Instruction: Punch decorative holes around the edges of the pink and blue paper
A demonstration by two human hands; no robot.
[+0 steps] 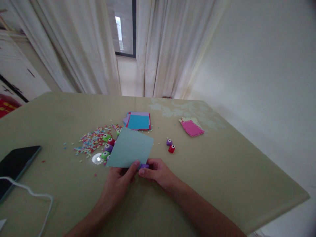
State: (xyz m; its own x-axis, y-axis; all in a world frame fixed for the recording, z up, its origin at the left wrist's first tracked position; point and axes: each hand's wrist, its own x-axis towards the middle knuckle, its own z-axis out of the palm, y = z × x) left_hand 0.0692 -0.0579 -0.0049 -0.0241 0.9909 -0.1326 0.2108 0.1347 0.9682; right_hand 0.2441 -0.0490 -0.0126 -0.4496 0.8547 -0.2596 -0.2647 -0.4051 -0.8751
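My left hand (pixel 123 176) pinches a pale blue-green square of paper (pixel 132 148) by its near edge, thumb on top. At the sheet's near right corner, my right hand (pixel 159 172) is closed on a small purple piece (pixel 144 166) between thumb and fingers. The purple piece touches or nearly touches the paper; its exact kind is partly hidden by my fingers. Behind the sheet's left edge lie several small green, red and purple one-eyed figures (pixel 108 147), partly covered. Two more, a purple one (pixel 169 142) and a red one (pixel 171 148), rest right of the paper.
Colourful small bits (pixel 92 141) are scattered at left, with a shiny clear disc (pixel 97 158) nearby. Coloured square sheets (pixel 138 122) are stacked behind. Pink and pale sheets (pixel 192 127) with marked edges lie at right. A dark tablet (pixel 18 163) and white cable (pixel 32 192) sit far left.
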